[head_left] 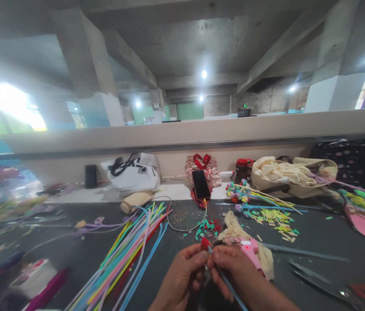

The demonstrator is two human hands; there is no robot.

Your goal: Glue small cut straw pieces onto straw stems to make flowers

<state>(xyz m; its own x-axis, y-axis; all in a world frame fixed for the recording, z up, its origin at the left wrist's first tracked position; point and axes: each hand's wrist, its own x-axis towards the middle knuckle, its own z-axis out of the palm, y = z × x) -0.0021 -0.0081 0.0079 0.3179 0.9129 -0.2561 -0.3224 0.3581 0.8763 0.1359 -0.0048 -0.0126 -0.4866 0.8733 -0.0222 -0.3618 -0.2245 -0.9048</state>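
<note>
Near the bottom centre, my left hand (187,265) is closed in a pinch at a small red fuzzy piece (205,243). Close beside it, my right hand (234,263) is closed on a light blue pipe cleaner (232,291), whose tip meets the red piece. The fingertips of both hands nearly touch, and they partly hide the join. Just behind my right hand lies a pink tool (250,250) with a cream cloth (232,226) around it. Short red and green cut pieces (203,229) are scattered beyond my fingers.
Left of my hands lies a bundle of coloured pipe cleaners (127,255). Scissors (320,278) rest at the right. Yellow cut pieces (276,218) and small fuzzy flowers (239,192) lie farther back. A phone (201,185) with a cable leans against a patterned bag (215,168).
</note>
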